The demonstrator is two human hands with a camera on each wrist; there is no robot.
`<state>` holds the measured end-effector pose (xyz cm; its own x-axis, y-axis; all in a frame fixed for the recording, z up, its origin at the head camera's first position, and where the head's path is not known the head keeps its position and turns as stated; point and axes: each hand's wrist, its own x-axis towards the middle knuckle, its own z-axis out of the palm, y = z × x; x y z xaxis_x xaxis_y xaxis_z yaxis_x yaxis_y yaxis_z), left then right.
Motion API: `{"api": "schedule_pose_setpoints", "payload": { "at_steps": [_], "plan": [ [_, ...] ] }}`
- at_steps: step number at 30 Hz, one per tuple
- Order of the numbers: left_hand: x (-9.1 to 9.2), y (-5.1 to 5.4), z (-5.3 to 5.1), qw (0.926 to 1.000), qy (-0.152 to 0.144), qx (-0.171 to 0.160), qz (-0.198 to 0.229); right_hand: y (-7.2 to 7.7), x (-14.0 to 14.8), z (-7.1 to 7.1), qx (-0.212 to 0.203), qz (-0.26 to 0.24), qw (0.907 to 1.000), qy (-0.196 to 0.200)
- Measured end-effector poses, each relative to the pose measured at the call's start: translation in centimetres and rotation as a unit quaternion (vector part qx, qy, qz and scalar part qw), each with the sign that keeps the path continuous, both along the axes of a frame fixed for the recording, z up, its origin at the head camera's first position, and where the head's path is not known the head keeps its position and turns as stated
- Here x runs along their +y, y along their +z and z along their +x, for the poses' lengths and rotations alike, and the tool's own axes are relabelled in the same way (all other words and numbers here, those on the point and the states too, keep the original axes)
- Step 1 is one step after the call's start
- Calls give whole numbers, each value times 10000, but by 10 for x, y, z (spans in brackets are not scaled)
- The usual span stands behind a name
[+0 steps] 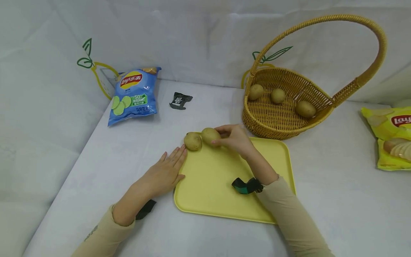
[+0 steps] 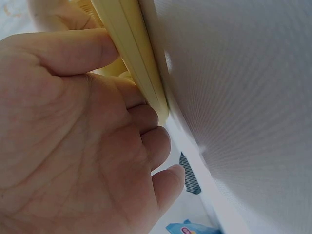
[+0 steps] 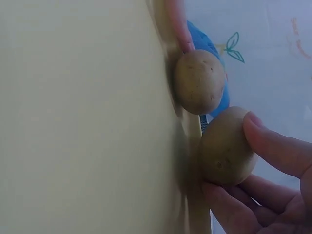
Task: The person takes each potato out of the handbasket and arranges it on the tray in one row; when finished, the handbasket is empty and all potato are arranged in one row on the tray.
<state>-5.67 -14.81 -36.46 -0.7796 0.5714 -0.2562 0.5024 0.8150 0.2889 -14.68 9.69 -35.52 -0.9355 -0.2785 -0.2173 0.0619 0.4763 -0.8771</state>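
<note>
Two potatoes are at the far left corner of a yellow tray. My right hand pinches one potato between thumb and fingers; in the right wrist view this potato is close to the tray surface, and I cannot tell whether it touches. Beside it the other potato rests on the tray. My left hand lies along the tray's left edge with fingers extended, the tips near the resting potato. In the left wrist view, the thumb and fingers of that hand meet the tray's rim.
Behind the tray, on the right, stands a wicker basket with a tall handle and three potatoes inside. A blue chip bag leans at the back left, a dark wrapper lies beside it, and yellow chip packaging is at far right.
</note>
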Motion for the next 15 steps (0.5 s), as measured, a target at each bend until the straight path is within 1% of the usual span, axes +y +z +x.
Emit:
{"api": "schedule_pose_setpoints", "payload": {
  "at_steps": [4,7,10,15],
  "plan": [
    [0,0,0,10000,-9,-11,-8,0,-5,2,140,231,9996,-46],
    [-1,0,0,10000,-14,-21,-21,1,-6,3,197,389,9990,63],
    [-1,0,0,10000,-17,-18,-34,2,-2,2,96,276,9993,237],
    [-1,1,1,10000,-15,-3,-25,1,3,0,-25,-155,9981,596]
  ]
}}
